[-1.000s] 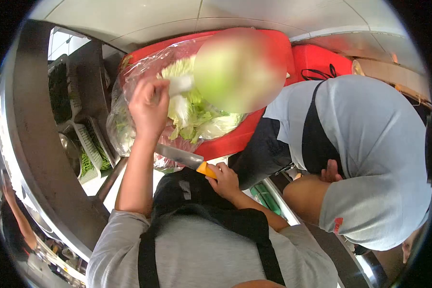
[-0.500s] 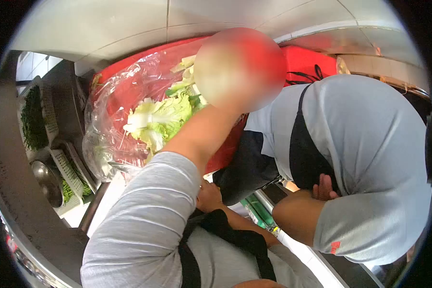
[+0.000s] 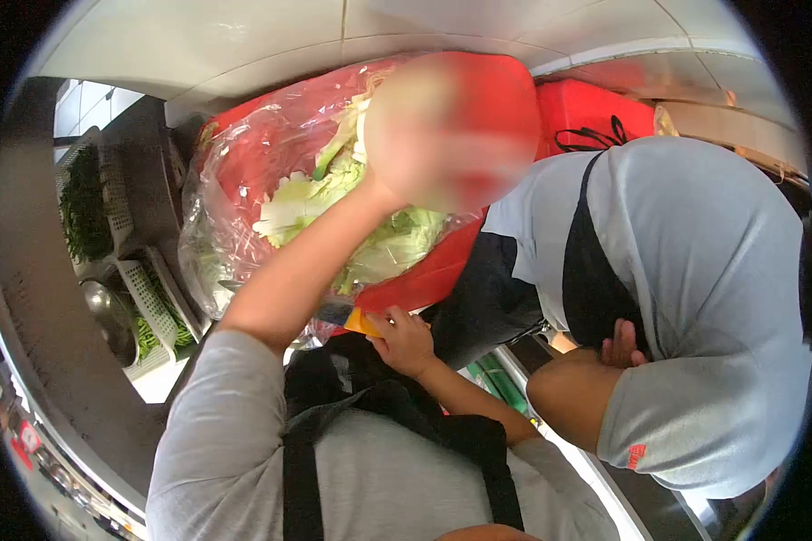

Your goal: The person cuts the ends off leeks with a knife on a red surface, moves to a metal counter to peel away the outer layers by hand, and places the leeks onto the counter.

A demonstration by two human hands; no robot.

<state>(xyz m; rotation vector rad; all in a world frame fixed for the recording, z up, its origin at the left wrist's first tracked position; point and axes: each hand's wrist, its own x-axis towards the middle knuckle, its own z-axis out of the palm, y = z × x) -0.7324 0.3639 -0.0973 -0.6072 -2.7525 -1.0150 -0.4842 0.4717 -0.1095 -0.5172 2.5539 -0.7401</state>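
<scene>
Two hands showed apart: the right hand (image 3: 408, 344) was wrapped around the yellow-handled knife (image 3: 361, 322); the left hand (image 3: 404, 153) was stretched past napa cabbage leaves (image 3: 299, 206) on clear plastic (image 3: 242, 171), its opening and hold blurred beyond telling. Careful handling called for a low blade (image 3: 335, 313), angled away from the left forearm (image 3: 287, 281) crossing over it.

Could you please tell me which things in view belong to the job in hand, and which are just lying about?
Seemingly in use:
knife, in the right hand
pale green leaves
clear plastic around the leaves

Seemingly just lying about:
metal bowl
white baskets
green vegetables in the baskets
</scene>
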